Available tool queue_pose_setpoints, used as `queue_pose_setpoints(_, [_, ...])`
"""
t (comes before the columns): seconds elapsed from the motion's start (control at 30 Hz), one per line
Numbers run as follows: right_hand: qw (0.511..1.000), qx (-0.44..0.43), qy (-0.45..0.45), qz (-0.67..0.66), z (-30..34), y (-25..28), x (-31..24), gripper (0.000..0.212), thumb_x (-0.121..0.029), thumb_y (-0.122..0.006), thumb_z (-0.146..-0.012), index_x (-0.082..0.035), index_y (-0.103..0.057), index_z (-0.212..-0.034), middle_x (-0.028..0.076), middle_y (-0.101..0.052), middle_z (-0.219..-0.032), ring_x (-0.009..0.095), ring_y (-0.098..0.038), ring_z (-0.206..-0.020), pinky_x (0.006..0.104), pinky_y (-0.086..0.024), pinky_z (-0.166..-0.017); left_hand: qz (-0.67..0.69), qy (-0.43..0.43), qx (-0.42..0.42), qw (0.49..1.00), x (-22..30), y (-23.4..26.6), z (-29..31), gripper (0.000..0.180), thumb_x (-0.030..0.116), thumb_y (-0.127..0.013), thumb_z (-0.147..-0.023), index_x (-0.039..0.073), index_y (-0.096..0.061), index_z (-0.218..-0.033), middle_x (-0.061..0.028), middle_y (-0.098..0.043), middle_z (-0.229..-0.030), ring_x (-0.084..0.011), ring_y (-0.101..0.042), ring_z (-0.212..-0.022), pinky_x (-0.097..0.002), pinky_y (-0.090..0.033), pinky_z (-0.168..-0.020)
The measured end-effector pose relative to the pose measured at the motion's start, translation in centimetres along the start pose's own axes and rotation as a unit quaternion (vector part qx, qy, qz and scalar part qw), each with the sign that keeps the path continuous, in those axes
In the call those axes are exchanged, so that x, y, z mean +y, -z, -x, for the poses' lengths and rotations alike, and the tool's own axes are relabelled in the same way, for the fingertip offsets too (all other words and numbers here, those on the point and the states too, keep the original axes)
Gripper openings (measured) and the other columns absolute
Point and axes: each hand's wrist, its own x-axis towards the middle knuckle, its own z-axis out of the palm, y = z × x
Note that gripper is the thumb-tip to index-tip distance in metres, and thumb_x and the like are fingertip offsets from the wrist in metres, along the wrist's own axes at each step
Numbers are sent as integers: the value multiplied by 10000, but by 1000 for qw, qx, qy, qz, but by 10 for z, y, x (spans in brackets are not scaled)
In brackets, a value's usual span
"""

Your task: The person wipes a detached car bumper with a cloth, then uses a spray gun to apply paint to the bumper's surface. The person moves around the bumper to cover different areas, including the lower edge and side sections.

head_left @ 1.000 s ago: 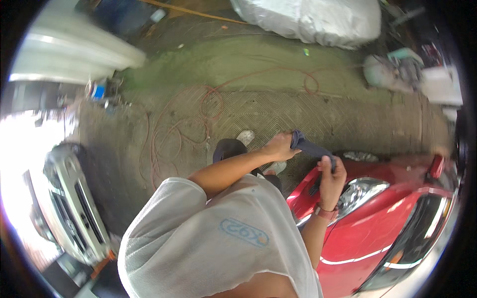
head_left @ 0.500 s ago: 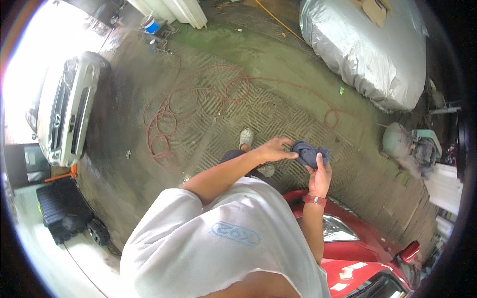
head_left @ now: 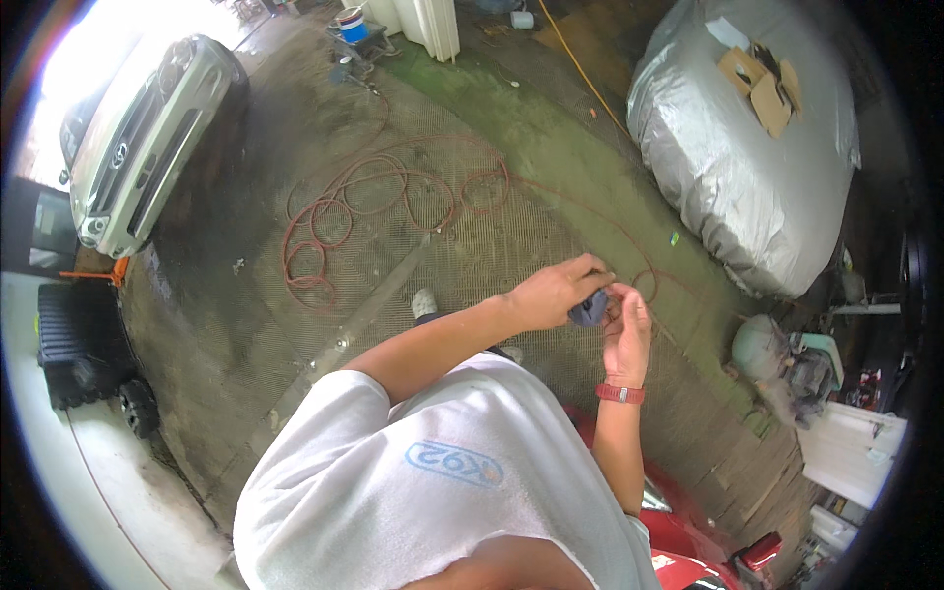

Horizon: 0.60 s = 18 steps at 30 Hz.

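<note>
A small bundle of dark blue-grey cloth (head_left: 587, 312) is between my two hands, in front of my body. My left hand (head_left: 559, 293) reaches across from the left, its fingers closed over the top of the cloth. From the right my right hand (head_left: 627, 332), with a red watch on its wrist, pinches at the cloth's right side. The fingertips of both hands meet there, and part of the cloth is hidden behind them.
A red hose (head_left: 334, 211) lies in loops on the floor ahead. A red car (head_left: 678, 531) stands close at lower right, a silver-covered vehicle (head_left: 708, 167) at far right, and a white car (head_left: 138, 157) at far left. A greenish compressor-like tank (head_left: 757, 344) sits right.
My left hand has moved right and closed over the cloth. The cloth looks more bunched and less of it shows. The view has shifted, showing more of the covered vehicle.
</note>
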Motion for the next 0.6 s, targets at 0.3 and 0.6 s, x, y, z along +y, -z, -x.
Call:
queue_pose_setpoints(0.3, [965,-229,-122,-45,-28,-109,42,905,-367,-867,-959,-96,-380,-1671,97,-603,-1525,308,-606,-1424,511,-682,-950,-108,-141,-68,982,-47,99,42,1197,176,-976,-662,77,-384,-1698,-142,-657,-1332,-322,-645,-1246,-409,-638,-956])
queue_pose_setpoints(0.6, [861,-324,-204,335,-91,-353,72,299,45,-699,-976,27,-620,-1263,136,-736,-1040,286,-809,-961,372,-655,-742,-258,56,-74,962,-147,261,174,796,312,-946,-709,63,-629,-1395,-53,-693,-1239,-265,-588,-1303,-424,-618,-1027])
